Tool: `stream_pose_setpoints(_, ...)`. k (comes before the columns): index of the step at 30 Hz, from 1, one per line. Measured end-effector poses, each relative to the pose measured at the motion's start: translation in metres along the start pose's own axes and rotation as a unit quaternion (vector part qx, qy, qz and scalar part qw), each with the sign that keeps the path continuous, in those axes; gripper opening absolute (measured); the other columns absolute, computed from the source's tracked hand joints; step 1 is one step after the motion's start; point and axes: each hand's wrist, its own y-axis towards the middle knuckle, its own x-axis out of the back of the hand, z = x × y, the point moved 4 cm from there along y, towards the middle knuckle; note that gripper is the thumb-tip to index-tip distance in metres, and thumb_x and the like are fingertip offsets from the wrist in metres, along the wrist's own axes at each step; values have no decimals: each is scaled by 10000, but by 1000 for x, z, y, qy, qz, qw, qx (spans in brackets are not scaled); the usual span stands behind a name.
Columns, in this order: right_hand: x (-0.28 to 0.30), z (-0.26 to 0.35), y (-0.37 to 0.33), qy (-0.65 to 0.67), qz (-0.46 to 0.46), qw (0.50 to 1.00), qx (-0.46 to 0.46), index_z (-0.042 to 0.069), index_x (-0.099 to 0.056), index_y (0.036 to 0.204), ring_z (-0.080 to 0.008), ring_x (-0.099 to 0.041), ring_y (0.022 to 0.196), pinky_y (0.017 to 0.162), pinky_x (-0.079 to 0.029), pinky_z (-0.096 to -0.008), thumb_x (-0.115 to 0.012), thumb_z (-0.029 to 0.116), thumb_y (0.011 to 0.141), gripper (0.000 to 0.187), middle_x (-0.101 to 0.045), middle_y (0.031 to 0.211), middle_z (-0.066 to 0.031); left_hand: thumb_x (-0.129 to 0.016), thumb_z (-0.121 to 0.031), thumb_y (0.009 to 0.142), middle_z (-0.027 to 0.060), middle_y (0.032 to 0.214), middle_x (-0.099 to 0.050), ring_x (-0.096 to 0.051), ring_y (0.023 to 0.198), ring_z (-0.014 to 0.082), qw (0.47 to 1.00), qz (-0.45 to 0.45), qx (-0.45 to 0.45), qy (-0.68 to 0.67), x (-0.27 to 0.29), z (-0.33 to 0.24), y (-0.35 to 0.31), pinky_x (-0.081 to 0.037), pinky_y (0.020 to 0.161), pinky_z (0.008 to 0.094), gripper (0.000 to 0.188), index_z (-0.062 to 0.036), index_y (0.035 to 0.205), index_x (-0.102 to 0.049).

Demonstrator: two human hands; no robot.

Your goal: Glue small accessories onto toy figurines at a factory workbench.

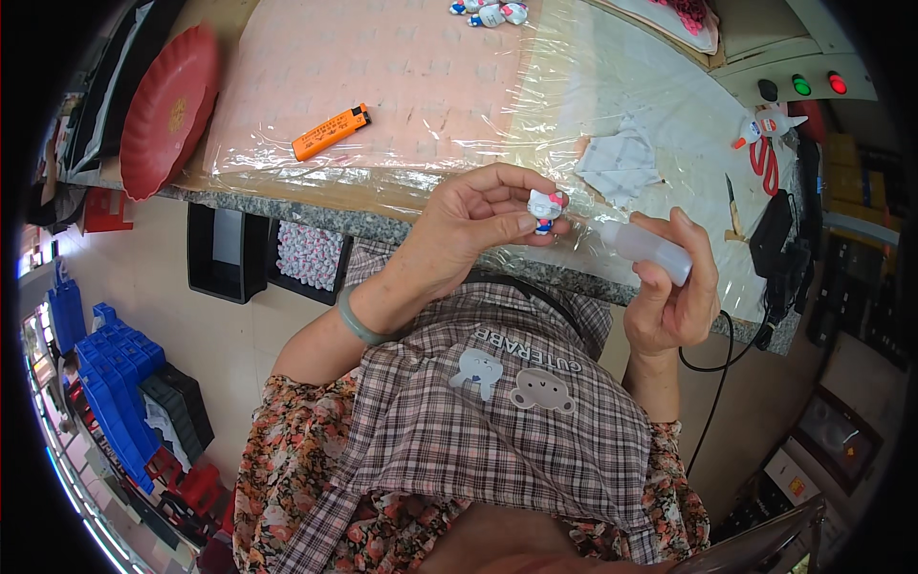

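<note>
Between the thumb and fingers of my left hand [469,220] is a small white cat figurine [542,208] with a pink bow and blue clothes. It is held upright above the table's front edge. My right hand [681,297] grips a translucent squeeze bottle [654,252] with clear liquid inside. The bottle lies tilted, its thin nozzle pointing left at the figurine; whether the tip touches it I cannot tell. Behind the bottle, a crumpled white cloth or paper [620,165] rests on the plastic-covered table [430,57].
An orange lighter [331,132] and a red scalloped tray [170,113] are to the left. Several figurines [490,13] lie at the far edge. Right are a knife [733,206], red-handled scissors [764,165] and a white bottle [768,126]. A black bin [308,256] below the edge holds small pieces.
</note>
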Motion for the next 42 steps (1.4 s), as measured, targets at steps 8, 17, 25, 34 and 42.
stream_pose_setpoints(8, -1, 0, 0, 4, 5, 1000, 9, -86, -512, 1176, -299, -692, 763, 649, -559, -349, -649, 209, 896, 429, -661, 995, -203, -593, -61, 911, 143, 1169, -625, -648, 1032, 231, 1000, 7, 10, -18, 0, 0, -1, -552, 890, 336, 259, 1, 1161, -568)
stream_pose_setpoints(17, 0, 0, 1, -12, 12, 1000, 8, -90, -491, 1203, -288, -683, 774, 671, -553, -340, -599, 188, 926, 407, -666, 935, -219, -592, -55, 910, 158, 1181, -620, -654, 1020, 229, 998, 4, 38, -52, 1, 1, 0, -556, 868, 315, 260, -2, 1164, -570)
stream_pose_setpoints(25, 2, 0, -1, -13, 4, 1000, 11, -83, -511, 1178, -301, -684, 768, 660, -555, -356, -659, 173, 885, 417, -670, 965, -199, -594, -55, 907, 159, 1178, -623, -655, 1021, 233, 997, 13, 39, -65, 2, 1, 0, -555, 869, 314, 268, -13, 1171, -570)
stream_pose_setpoints(34, 3, 3, 2, -34, 4, 999, 30, -72, -512, 1174, -299, -684, 752, 632, -554, -346, -656, 204, 888, 423, -675, 959, -182, -600, -56, 902, 161, 1190, -620, -646, 1043, 240, 998, 6, 27, -55, 3, 1, 1, -550, 895, 343, 271, -26, 1170, -579)
stream_pose_setpoints(42, 2, 4, 7, -40, 28, 998, 31, -71, -519, 1163, -294, -684, 740, 620, -551, -338, -653, 223, 889, 425, -677, 951, -178, -593, -35, 899, 164, 1210, -610, -636, 1057, 247, 998, 4, 27, -58, 4, 1, 4, -539, 919, 358, 275, -27, 1174, -584)
